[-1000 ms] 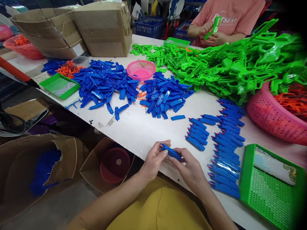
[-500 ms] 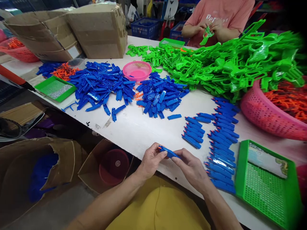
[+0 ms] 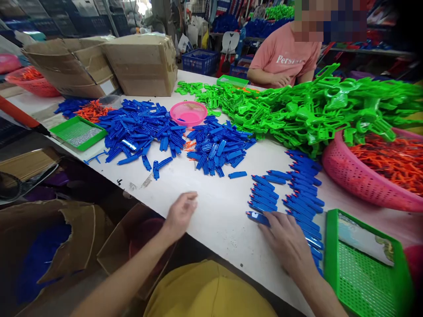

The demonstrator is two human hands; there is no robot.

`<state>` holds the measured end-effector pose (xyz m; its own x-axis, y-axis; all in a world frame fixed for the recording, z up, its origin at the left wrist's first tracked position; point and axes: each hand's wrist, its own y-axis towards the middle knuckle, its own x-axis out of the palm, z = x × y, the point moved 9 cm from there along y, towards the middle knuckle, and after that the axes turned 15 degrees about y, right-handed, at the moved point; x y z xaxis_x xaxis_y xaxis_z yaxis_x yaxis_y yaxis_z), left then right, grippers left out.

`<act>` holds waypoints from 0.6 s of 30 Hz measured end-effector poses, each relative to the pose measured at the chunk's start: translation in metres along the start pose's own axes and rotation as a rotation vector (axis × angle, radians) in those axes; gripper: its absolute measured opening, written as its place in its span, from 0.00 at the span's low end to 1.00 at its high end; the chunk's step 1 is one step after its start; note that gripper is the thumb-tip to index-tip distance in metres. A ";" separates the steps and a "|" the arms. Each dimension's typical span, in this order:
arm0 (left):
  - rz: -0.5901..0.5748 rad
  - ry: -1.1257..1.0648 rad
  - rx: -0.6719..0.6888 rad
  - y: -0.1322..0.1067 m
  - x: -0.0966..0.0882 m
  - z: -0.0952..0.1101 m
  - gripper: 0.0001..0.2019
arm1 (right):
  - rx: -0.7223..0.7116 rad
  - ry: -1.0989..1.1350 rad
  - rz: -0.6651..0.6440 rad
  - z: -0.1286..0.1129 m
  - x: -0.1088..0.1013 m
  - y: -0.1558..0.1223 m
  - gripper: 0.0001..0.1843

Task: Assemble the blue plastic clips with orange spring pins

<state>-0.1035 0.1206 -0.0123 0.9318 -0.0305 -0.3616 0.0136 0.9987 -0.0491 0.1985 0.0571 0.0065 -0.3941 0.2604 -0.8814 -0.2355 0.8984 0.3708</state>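
My right hand (image 3: 289, 240) is closed on the rear end of a slim blue plastic piece (image 3: 257, 217) with an orange tip, at the table top. The piece lies just below a short row of similar blue pieces (image 3: 264, 190). A longer column of them (image 3: 302, 200) runs alongside, partly hidden by my right hand. My left hand (image 3: 181, 215) is over the table's front edge, fingers curled together, and I see nothing in it. Beyond it lie two heaps of loose blue parts (image 3: 140, 127) (image 3: 220, 145), with a single blue part (image 3: 237, 175) lying apart.
A green pile of plastic toy-gun shells (image 3: 297, 105) covers the back right. A pink basket (image 3: 357, 182) of orange parts and a green tray (image 3: 332, 255) stand at right. A pink sieve (image 3: 188, 113) and cardboard boxes (image 3: 142, 66) are farther back. A person (image 3: 280, 57) sits opposite.
My hands have parted. The right carried the blue piece right, down beside the short row; the left let go and moved left. The view has tilted up, and the person opposite has lowered their hands.
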 end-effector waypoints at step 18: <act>0.234 1.125 0.231 0.086 -0.089 -0.028 0.22 | -0.148 0.054 0.004 -0.061 0.093 0.133 0.23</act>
<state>-0.1950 0.2079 -0.0107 0.0758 0.2516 -0.9649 0.0580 0.9649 0.2562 0.0759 0.1790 -0.0081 -0.4418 0.2412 -0.8641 -0.3608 0.8341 0.4173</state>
